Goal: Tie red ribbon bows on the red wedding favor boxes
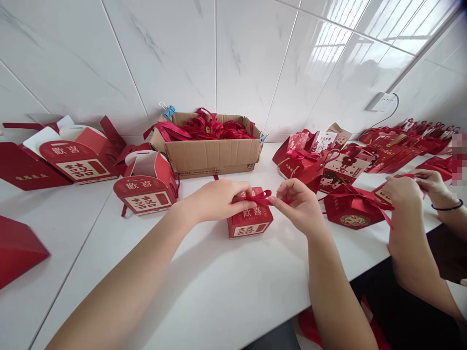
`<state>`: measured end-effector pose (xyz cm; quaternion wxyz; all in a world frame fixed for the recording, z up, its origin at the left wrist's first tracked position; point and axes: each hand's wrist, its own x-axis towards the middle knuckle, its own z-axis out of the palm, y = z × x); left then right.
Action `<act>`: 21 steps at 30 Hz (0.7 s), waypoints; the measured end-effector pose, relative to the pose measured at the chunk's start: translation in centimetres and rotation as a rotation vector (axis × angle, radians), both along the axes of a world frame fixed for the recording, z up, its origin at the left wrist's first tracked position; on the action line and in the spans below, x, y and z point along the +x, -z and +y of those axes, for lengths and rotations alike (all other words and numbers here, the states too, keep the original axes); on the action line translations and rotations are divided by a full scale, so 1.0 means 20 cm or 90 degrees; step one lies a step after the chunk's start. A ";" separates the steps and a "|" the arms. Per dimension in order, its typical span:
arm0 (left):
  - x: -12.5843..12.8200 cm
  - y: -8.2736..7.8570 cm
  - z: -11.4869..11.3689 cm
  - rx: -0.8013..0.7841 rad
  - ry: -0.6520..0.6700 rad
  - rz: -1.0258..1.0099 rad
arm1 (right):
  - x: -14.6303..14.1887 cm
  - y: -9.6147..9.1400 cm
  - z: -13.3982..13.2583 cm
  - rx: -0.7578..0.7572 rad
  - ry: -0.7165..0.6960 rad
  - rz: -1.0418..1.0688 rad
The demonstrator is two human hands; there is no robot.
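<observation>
In the middle of the table stands a small red gift box [250,224] with a cream label and gold characters. A red ribbon [262,197] lies across its top, formed into a loop. My left hand [228,197] comes from the left and pinches the ribbon over the box top. From the right, my right hand [297,203] pinches the ribbon beside the loop between thumb and finger. Part of the box top is hidden behind my left fingers.
Behind the box is a cardboard carton [215,155] of red ribbons. Open red boxes [146,192] stand to the left. Several decorated boxes [343,172] and red bags [390,148] fill the right side. A co-worker's hands [404,189] work close on my right.
</observation>
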<state>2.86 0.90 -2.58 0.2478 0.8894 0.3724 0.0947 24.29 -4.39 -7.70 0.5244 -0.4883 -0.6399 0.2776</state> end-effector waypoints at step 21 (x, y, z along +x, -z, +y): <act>0.01 0.05 0.04 0.104 -0.174 0.077 | 0.06 -0.03 -0.04 -0.043 -0.238 -0.165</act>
